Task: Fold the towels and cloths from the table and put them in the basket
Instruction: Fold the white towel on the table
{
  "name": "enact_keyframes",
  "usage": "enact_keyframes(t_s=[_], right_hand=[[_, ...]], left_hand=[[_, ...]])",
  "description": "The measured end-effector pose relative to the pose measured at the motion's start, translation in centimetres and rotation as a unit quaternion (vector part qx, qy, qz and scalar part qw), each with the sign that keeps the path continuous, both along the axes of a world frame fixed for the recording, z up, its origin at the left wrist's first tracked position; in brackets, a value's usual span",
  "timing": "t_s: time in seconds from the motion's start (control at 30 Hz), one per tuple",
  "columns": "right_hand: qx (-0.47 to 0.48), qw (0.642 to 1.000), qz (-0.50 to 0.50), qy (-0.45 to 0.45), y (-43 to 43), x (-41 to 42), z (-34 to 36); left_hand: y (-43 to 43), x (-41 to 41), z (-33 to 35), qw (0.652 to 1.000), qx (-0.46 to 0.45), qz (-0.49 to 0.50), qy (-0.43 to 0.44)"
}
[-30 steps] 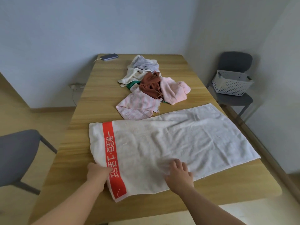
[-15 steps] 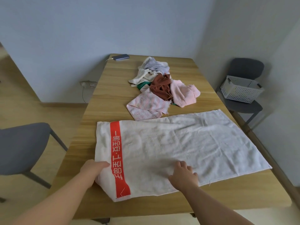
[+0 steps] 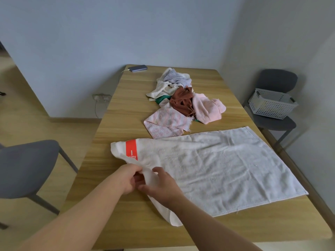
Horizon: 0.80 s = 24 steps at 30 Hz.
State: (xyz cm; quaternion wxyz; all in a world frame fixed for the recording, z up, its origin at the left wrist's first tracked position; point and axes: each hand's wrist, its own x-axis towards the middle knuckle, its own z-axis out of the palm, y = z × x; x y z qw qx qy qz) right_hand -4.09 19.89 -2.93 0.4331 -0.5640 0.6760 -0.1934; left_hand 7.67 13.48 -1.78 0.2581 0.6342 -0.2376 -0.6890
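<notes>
The left hand (image 3: 129, 179) gripped the near left corner of the white towel (image 3: 217, 165), its fingers (image 3: 136, 170) curled round a raised fold of the cloth. The right hand (image 3: 164, 187) sat just beside it, touching the same fold. Its fingers (image 3: 160, 172) lay over the cloth and its thumb pointed back toward the left hand. It seemed to pinch the fold, though the grip was partly hidden.

From the fingers, the lifted corner rose as a ridge toward the red band (image 3: 131, 149), which was partly rolled under. A loose flap of towel trailed back under the right wrist toward the near edge of the desk (image 3: 125, 115). To the right of the fingers the rest of the towel lay flat on the desk, and its far right corner reached the desk's edge.

Beyond the fingers, past the towel's far hem, lay a heap of unfolded cloths. A pink patterned cloth (image 3: 166, 124) touched the towel, and behind it lay a brown cloth (image 3: 182, 100), a pale pink towel (image 3: 208, 108) and a cream cloth (image 3: 163, 87) with a grey one on top.

Well apart to the right, off the desk, the white basket (image 3: 272, 105) stood on a grey chair (image 3: 278, 81). A phone (image 3: 137, 68) lay at the desk's far edge.
</notes>
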Motion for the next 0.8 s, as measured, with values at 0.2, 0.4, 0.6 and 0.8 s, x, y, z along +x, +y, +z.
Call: enact_keyframes(t_s=[0.2,0.4,0.6,0.8], right_hand=[[-0.044,0.995,-0.01,0.093,0.2,-2.4,0.0],[0.026,0.997,-0.072,-0.019,0.1,-3.9,0.0],[0.022,0.985,-0.169,0.017,0.1,-6.8,0.0],[-0.044,0.95,-0.308,0.031,0.8,-12.7,1.5]], left_hand=[[-0.8,0.2,-0.4,1.0,0.011,-0.021,0.002],[-2.0,-1.3,-1.2,0.998,0.003,0.049,0.027],[-4.0,-3.7,-1.0,0.982,-0.104,0.141,0.071],[-5.5,-10.8,1.8,0.972,-0.219,0.043,0.08]])
